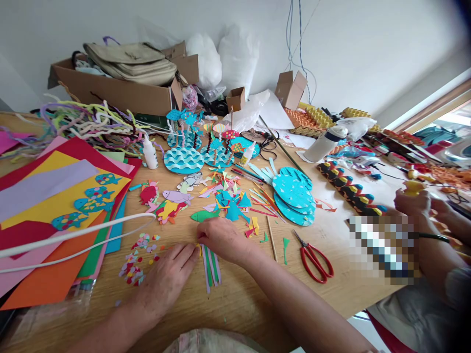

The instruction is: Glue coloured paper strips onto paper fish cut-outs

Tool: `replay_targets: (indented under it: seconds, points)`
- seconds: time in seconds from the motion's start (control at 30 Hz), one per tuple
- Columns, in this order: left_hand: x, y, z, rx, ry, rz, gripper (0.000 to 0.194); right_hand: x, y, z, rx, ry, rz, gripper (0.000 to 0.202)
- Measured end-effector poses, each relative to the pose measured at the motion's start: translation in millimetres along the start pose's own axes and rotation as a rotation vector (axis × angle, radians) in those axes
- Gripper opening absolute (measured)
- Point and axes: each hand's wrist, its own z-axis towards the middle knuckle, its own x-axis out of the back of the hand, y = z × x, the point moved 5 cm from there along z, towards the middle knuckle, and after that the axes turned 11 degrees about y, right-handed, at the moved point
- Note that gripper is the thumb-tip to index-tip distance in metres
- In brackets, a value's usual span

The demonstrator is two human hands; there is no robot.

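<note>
My left hand (167, 274) rests low over the wooden table, its closed fingertips on a small yellow paper piece (200, 250). Curled inward from the other side, my right hand (224, 240) pinches at the same piece, which the fingers mostly hide. Purple and green paper strips (211, 269) lie side by side just below my right hand. A green paper fish (204, 215) is just beyond its knuckles. Small coloured paper dots (138, 260) are scattered left of my left hand. Red-handled scissors (316, 262) lie to the right, near a thin wooden stick (271, 238).
Coloured paper sheets (69, 191) and a white cable (110, 220) occupy the left. Glue bottles (150, 153), blue wavy stands (184, 161) and paper scraps (230, 179) lie ahead. Blue spotted discs (294, 191) are at right. Another person's hands (415, 201) hold something yellow at far right.
</note>
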Motion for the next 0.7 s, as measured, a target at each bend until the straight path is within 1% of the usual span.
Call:
replay_targets:
  seconds: [0.13,0.3,0.43,0.7]
  points:
    - [-0.1,0,0,0.001,0.009,0.002,0.043,-1,2,10,0.044,-0.072,0.030,0.018]
    - [1.3,0,-2,-0.006,0.068,0.017,0.044,1,2,18,0.057,-0.150,0.044,0.013]
    - [-0.6,0,-3,0.003,0.074,0.015,0.044,1,2,19,0.059,-0.152,0.035,0.013]
    - [-2.0,-1,-6,-0.006,0.042,0.006,0.044,-2,3,16,0.080,-0.122,0.033,0.013]
